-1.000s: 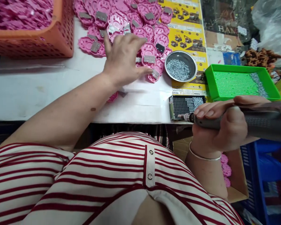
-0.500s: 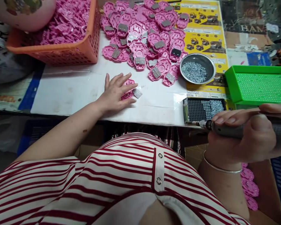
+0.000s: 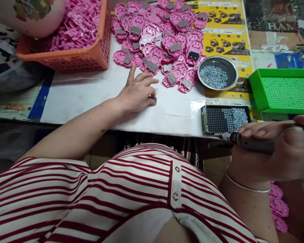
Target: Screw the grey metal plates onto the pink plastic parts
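Observation:
My left hand is over the white work surface, its thumb and index finger pinched on a small metal plate, while the other fingers are spread. Just beyond it lies a heap of pink plastic housings, many with a grey metal plate on them. My right hand is wrapped round a grey powered screwdriver, pointing left. Its tip is beside the near edge of a black perforated tray that holds small screws.
An orange basket of small pink parts stands at the back left, with a rounded pale container above it. A steel bowl of screws and a green tray are to the right. More pink pieces lie low at the right.
My left hand has closed from lying spread over a pink housing to pinching a metal plate. That housing no longer shows under the hand. My right hand still holds the screwdriver by the tray.

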`<state>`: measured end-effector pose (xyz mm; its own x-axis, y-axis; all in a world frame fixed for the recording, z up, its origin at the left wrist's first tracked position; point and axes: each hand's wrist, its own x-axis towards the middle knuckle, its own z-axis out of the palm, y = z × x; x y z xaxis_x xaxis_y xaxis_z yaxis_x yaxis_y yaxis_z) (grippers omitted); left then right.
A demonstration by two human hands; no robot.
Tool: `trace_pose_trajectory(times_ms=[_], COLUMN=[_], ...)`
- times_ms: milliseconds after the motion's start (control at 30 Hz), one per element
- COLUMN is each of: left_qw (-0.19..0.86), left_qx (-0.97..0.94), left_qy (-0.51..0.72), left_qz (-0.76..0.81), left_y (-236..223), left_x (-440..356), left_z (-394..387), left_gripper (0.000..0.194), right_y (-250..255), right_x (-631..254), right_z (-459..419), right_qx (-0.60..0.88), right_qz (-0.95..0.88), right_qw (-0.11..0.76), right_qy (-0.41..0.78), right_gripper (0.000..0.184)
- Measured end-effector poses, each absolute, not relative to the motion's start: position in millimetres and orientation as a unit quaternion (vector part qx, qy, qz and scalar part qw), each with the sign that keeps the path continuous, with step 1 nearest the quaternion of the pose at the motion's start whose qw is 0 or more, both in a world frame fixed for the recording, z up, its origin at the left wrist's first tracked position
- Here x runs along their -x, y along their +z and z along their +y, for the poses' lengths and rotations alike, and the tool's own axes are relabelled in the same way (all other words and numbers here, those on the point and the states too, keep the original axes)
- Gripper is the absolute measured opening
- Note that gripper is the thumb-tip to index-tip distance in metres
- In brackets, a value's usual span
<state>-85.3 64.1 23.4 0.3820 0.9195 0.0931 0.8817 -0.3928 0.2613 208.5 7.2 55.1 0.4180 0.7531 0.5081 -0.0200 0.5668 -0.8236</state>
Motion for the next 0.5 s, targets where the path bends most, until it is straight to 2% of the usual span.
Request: trace_pose_trajectory(times_ms=[133, 333, 500], left_qw=[0.129, 0.18, 0.212], left_qx=[-0.802, -0.791, -0.723], left_qy=[0.135, 0.111, 0.162], left_qz=[0.567, 0.574, 0.637], left_y=[30, 37, 18], left_x=[109, 141, 135], left_z=[73, 77, 65], left_gripper=[0.021, 0.029, 0.027], right_y=[53, 52, 55], right_x=[-206, -204, -203], right_z=[6, 7, 7], right_qx=[0.367, 0.365, 0.376], right_qz=[-0.474, -0.431, -0.435], right_qw=[0.757, 0.783, 0.77], right_qy=[0.261, 0.261, 0.276], right_gripper=[0.028, 0.017, 0.021])
